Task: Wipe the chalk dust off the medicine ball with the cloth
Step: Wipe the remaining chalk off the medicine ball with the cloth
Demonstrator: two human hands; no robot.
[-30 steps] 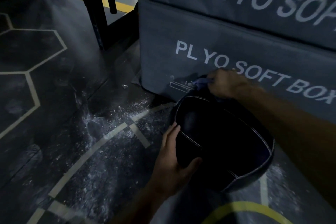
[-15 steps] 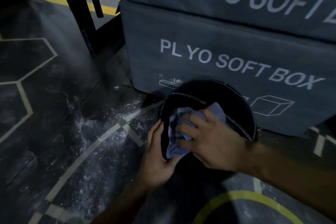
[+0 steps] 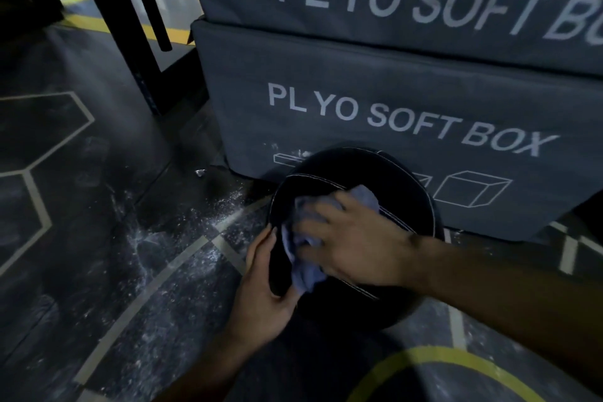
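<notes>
A black medicine ball [image 3: 342,170] with white stitched seams sits on the dark floor against a grey soft box. My left hand [image 3: 261,290] holds its near left side, fingers along the curve and thumb across the front. My right hand [image 3: 352,245] presses a crumpled pale blue cloth [image 3: 303,268] onto the ball's top front face, fingers spread over the cloth. Part of the cloth sticks out past my fingertips and beyond the back of the hand.
Two stacked grey plyo soft boxes [image 3: 391,101] stand right behind the ball. White chalk dust [image 3: 182,238] is scattered on the floor to the left. A black rack post [image 3: 130,29] rises at the back left. A yellow floor line [image 3: 440,359] curves at the front right.
My right hand moved with the cloth from the ball's far top edge down onto its front face, and stays there. The left hand keeps its hold on the ball's side.
</notes>
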